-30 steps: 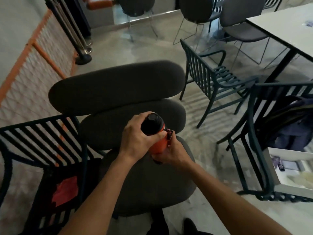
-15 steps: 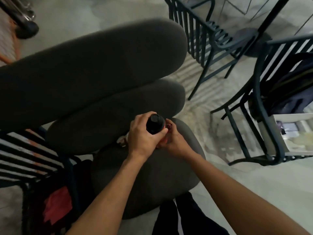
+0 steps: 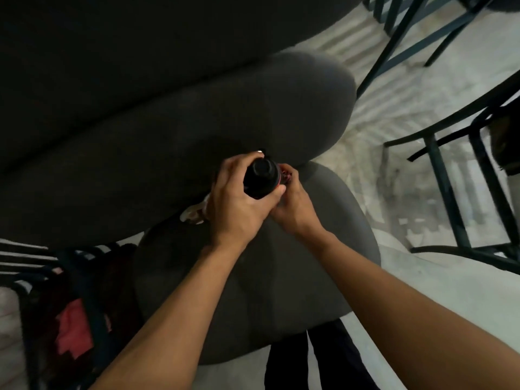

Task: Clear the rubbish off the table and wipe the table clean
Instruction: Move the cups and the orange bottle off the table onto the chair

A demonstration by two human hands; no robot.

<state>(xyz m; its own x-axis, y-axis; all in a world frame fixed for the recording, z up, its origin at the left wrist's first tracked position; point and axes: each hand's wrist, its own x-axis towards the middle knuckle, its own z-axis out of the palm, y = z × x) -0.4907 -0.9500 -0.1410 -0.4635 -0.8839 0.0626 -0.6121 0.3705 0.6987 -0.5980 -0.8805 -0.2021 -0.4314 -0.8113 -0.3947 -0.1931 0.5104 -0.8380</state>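
Over chair seat [image 3: 253,291] — both hands' grip on bottle [image 3: 260,178]

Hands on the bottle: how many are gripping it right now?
2. The left hand wraps the black cap of the bottle from above; the right hand grips its body from the right side, though most of the body is hidden beneath both.

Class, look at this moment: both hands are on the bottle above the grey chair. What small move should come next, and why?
Probably lower the bottle onto the chair seat and let go. The left hand wraps its black cap, the right hand grips its side, and it sits just above the cushion.
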